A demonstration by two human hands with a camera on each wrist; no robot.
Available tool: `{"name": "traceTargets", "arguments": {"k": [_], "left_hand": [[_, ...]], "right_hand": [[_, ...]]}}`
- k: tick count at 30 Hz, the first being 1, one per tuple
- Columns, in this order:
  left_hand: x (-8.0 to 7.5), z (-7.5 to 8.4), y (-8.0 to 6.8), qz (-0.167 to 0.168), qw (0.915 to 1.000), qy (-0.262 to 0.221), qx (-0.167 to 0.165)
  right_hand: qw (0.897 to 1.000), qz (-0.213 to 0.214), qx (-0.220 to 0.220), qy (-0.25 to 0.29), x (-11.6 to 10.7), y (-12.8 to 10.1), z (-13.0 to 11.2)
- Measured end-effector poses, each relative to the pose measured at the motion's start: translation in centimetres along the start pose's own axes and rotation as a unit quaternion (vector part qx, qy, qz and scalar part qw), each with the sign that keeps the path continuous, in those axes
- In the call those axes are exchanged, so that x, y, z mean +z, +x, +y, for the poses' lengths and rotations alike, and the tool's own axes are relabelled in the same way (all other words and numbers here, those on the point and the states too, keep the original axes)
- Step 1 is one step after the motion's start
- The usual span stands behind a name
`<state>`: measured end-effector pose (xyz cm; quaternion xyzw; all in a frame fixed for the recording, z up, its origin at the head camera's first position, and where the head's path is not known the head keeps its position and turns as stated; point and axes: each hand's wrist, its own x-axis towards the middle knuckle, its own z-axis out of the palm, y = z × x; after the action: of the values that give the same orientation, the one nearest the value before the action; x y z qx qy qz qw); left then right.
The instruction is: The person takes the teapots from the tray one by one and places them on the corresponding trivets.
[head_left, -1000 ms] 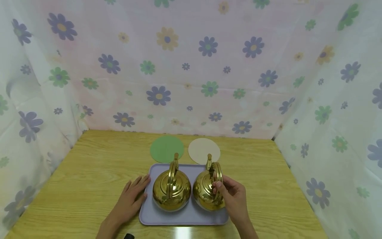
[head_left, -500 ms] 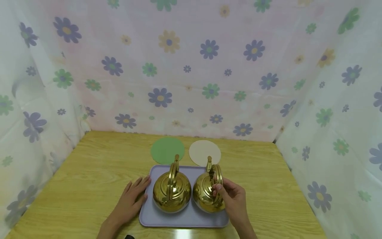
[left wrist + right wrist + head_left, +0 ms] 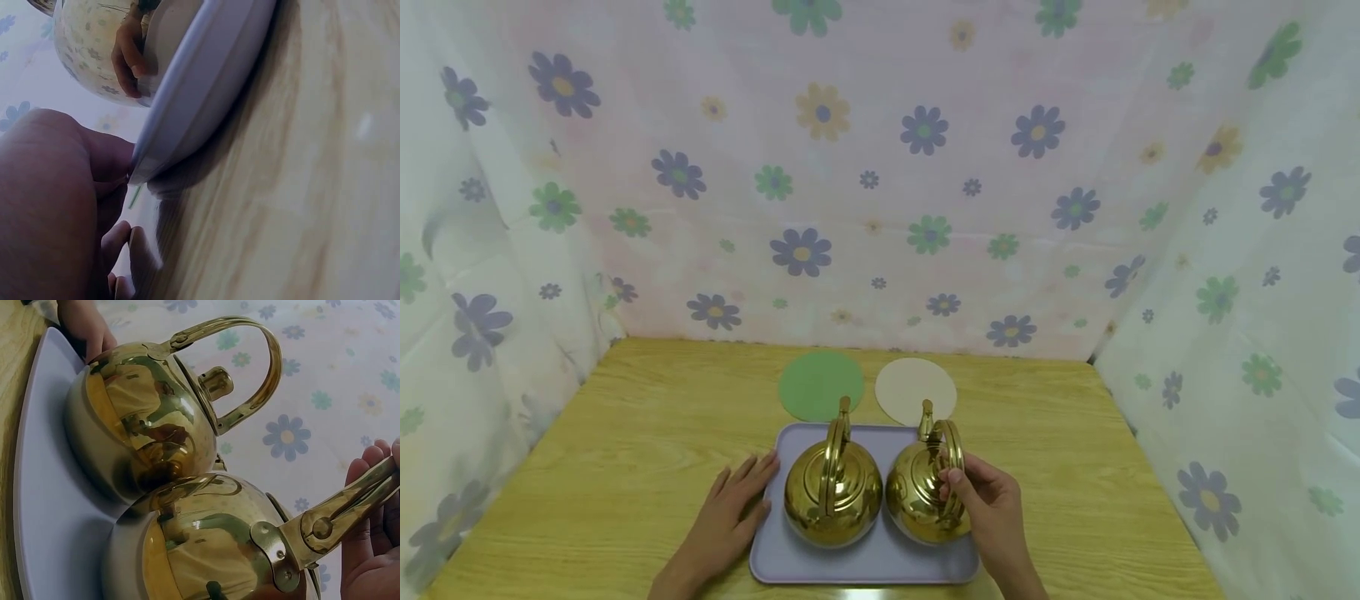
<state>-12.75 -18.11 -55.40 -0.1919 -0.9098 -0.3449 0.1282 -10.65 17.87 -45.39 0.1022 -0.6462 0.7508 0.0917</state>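
Observation:
Two shiny gold kettles stand side by side on a lilac tray [image 3: 850, 570], spouts pointing away from me. My right hand [image 3: 998, 510] grips the raised handle [image 3: 956, 446] of the right kettle [image 3: 912, 498], fingers through the loop and thumb on its near side. In the right wrist view this kettle's body [image 3: 206, 544] sits low beside the other one. The left kettle [image 3: 832, 508] has its handle upright and untouched. My left hand [image 3: 724, 518] lies at the tray's left edge with fingers extended, and in the left wrist view it touches the tray rim [image 3: 181, 87].
Behind the tray, a green round mat [image 3: 820, 385] and a cream round mat [image 3: 915, 388] lie flat on the wooden table [image 3: 647, 425]. Flower-printed cloth [image 3: 865, 150] hangs along the back and both sides.
The head view has tilted slightly, so the scene sits a little lower. Both hands and both kettles keep their places on the tray.

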Motion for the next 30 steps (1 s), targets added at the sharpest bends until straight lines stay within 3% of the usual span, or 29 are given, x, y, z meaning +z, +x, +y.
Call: {"name": "traceTargets", "arguments": {"k": [30], "left_hand": [[0.0,-0.1,0.0,0.009,1.0000,0.000,0.000]], "right_hand": [[1.000,-0.010,-0.016,0.003,-0.3,1.2,0.6]]}}
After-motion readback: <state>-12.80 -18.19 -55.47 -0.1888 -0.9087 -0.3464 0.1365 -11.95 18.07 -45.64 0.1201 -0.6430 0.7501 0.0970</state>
